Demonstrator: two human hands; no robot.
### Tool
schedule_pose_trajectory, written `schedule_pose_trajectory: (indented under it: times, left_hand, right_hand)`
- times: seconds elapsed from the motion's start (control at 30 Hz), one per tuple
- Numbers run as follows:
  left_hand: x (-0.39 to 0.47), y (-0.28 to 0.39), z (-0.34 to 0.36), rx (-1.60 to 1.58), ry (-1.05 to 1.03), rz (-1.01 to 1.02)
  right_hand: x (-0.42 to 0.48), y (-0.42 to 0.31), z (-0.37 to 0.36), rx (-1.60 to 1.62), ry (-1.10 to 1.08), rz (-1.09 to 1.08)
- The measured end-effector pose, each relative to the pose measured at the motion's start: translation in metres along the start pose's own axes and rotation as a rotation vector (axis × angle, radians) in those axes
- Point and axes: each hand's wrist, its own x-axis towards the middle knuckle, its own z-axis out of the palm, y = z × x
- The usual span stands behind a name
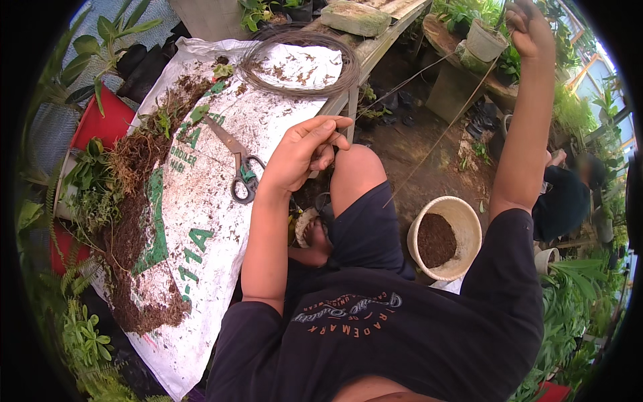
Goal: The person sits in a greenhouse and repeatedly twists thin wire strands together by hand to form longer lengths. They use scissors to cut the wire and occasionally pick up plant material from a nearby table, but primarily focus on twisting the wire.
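Observation:
My left hand [310,146] is raised above my bent knee, fingers partly curled and thumb against the index finger. A thin wire [408,81] runs from close by its fingertips toward the plants; whether the fingers pinch it is unclear. High at the right, my right hand [526,29] is lifted with curled fingers beside a whitish potted plant [486,44]. Another thin strand [447,131] slants up toward that hand, and its grip is too unclear to make out. Scissors [237,151] with dark handles and a green tie lie partly spread on a white printed sack [211,201].
A coil of wire [301,93] rests on the sack's far end. Roots and soil [125,261] line its left side. A cream pot [421,221] holding soil stands right of my leg. A stone block [355,19] sits on the bench. Another person [560,201] is at far right.

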Motion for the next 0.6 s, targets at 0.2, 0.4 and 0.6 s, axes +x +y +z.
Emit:
schedule_pose_trajectory:
  times: [0.2,0.4,0.6]
  left_hand:
    - [-0.024,0.001,0.003,0.193,0.257,0.166]
    - [-0.067,0.005,-0.003,0.206,0.442,0.196]
    - [-0.103,-0.006,0.003,0.216,0.495,0.148]
  right_hand:
    - [0.007,0.024,-0.048,0.114,-0.187,0.152]
    - [-0.019,0.051,-0.033,0.121,-0.331,0.193]
    - [-0.073,0.023,0.029,-0.327,-0.249,0.070]
